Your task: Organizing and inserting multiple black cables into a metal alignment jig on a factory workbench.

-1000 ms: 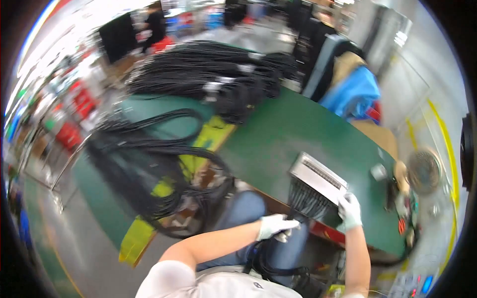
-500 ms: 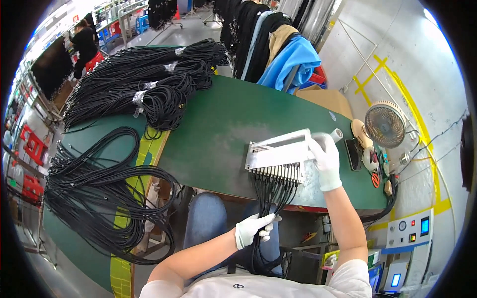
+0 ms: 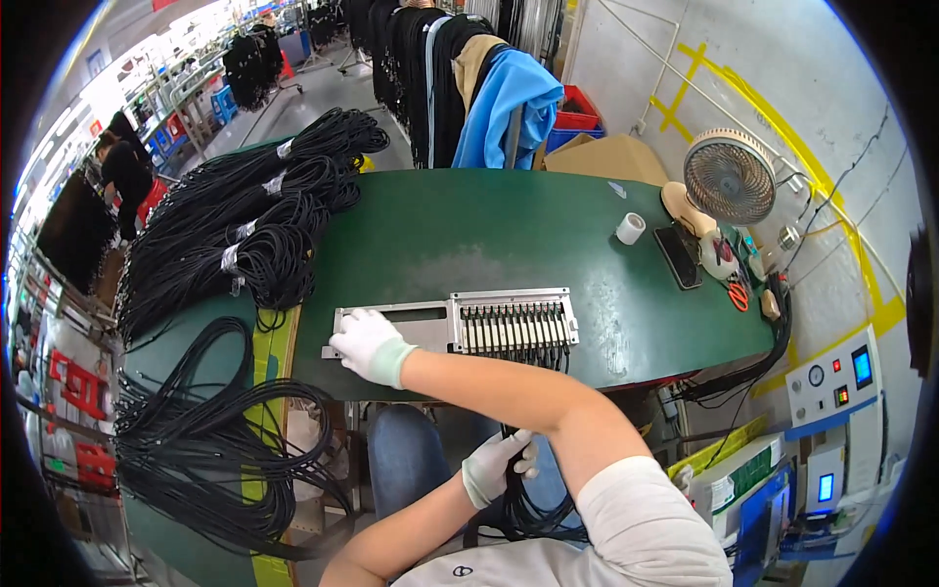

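Note:
A metal fixture (image 3: 514, 294) lies on the green table, with a row of black cable ends (image 3: 509, 333) seated in its slots. Its hinged metal lid (image 3: 430, 336) is folded out flat to the left. My right hand (image 3: 372, 347), in a white glove, reaches across to the lid's far left end, its fingers curled on that edge. Below the table's front edge, my gloved left hand (image 3: 497, 470) grips the bundle of black cables (image 3: 540, 514) over my lap. My right forearm hides part of the cables running down from the fixture.
Tied black cable bundles (image 3: 259, 210) and a loose cable pile (image 3: 215, 440) lie to the left. At the right are a white roll (image 3: 631, 229), a phone (image 3: 678, 257), orange-handled scissors (image 3: 737, 295) and a fan (image 3: 730, 176). A control box (image 3: 833, 380) stands lower right.
The lid has swung from over the slots to the left, and my right hand has moved left with it. The fixture now sits straighter. My left hand keeps hold of the cables.

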`<action>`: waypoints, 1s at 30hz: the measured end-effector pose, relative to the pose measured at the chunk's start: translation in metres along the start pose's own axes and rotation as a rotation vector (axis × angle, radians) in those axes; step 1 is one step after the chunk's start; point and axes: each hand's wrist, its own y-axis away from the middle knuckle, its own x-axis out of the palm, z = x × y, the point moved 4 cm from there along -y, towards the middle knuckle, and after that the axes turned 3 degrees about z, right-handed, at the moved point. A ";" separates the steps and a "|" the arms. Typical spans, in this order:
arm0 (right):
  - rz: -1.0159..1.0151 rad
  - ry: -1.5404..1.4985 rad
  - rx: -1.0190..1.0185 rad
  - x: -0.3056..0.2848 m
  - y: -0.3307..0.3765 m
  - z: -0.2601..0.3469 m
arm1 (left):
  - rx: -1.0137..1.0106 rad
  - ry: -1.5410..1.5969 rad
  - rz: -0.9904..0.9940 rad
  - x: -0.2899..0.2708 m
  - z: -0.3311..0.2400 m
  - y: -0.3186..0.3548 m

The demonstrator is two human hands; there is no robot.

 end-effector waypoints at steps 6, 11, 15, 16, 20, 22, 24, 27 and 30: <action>-0.213 -0.016 0.304 -0.114 0.116 -0.137 | -0.150 0.083 0.097 -0.003 -0.008 -0.001; -0.312 0.012 0.472 -0.099 0.231 -0.220 | -0.201 0.214 0.130 0.001 -0.018 -0.028; -0.363 -0.118 0.457 -0.095 0.235 -0.221 | -0.158 0.239 0.313 0.007 -0.022 -0.031; -0.365 -0.112 0.464 -0.097 0.237 -0.220 | -0.124 0.236 0.350 0.015 -0.027 -0.029; -0.390 -0.066 0.463 -0.097 0.243 -0.219 | -0.127 0.104 0.153 0.034 -0.031 -0.022; -0.400 -0.081 0.468 -0.097 0.238 -0.217 | -0.163 0.033 0.116 0.014 -0.015 -0.027; -0.421 -0.127 0.500 -0.098 0.237 -0.215 | -0.257 -0.031 0.042 0.002 0.003 -0.023; -0.403 -0.127 0.497 -0.098 0.231 -0.214 | -0.363 -0.100 0.020 0.022 0.029 0.004; -0.370 -0.124 0.503 -0.092 0.248 -0.235 | -0.264 -0.130 0.071 0.054 0.023 0.022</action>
